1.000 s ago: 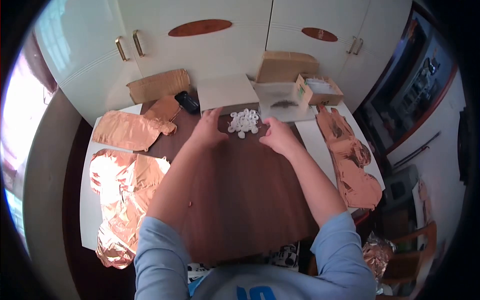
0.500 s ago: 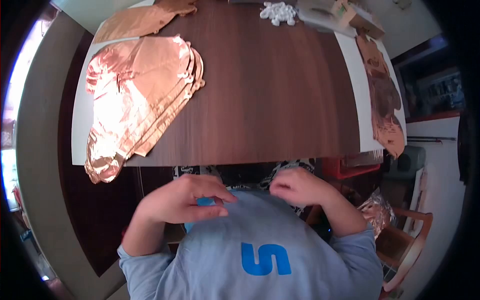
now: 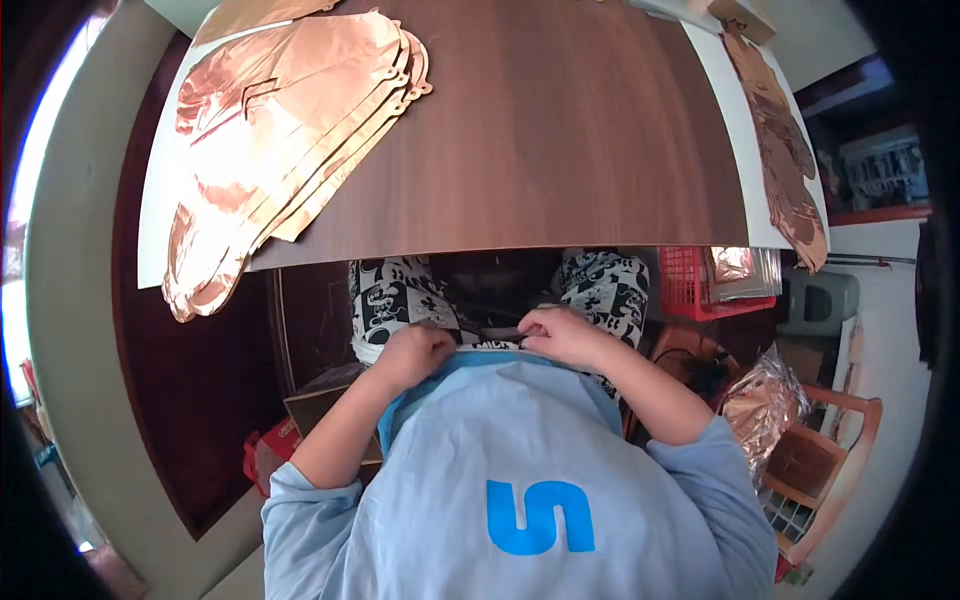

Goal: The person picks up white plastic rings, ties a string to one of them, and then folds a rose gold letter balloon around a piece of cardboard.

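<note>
Both of my hands are at my waist, below the table's front edge. My left hand (image 3: pixel 418 357) is closed, its fingers curled in at the left side of the hem of my light blue shirt (image 3: pixel 480 430). Opposite it, my right hand (image 3: pixel 565 337) pinches at the same hem with bent fingers; the fingertips are partly hidden. Black-and-white cartoon-print trousers (image 3: pixel 390 300) show just beyond the hands. A stack of shiny copper-coloured foil balloons (image 3: pixel 300 130) lies flat on the table's left side, its lower end hanging over the front edge.
The brown wooden table (image 3: pixel 530 150) spans the view ahead. More copper foil (image 3: pixel 785 150) lies along its right edge. Under the right side is a red basket (image 3: pixel 685 283) beside packs of foil. A wooden chair (image 3: pixel 840 440) with crumpled foil (image 3: pixel 765 405) stands at right.
Both hands have come down onto the shirt hem, and the left hand's spread fingers have curled in. The view has tilted down, showing more of my lap and less of the table's far end.
</note>
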